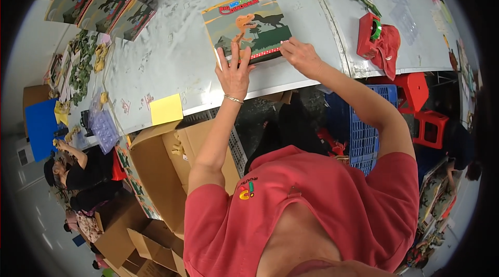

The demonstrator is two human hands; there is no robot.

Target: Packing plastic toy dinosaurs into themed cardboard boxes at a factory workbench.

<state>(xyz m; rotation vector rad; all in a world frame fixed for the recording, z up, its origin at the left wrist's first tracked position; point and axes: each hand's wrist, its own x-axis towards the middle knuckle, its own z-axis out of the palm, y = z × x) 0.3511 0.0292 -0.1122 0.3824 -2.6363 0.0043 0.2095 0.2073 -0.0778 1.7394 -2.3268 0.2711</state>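
A flat toy box (273, 33) with a printed dinosaur scene lies near the front edge of the grey table (176, 58). On its front is an orange dinosaur (243, 28); whether it is printed or a real figure I cannot tell. My left hand (234, 75) rests with spread fingers on the box's lower left part, over its near edge. At the lower right corner, my right hand (303, 58) has its fingertips pinched together against the box's edge. Anything small between those fingertips is hidden.
A red holder (368, 35) with a green ring and a crumpled red bag (385, 51) lie to the right. Yellow paper (167, 109) sits at the front edge above an open carton (156, 168). Dinosaur-print boxes (99, 4) stand far left. A blue crate (363, 139) is below right.
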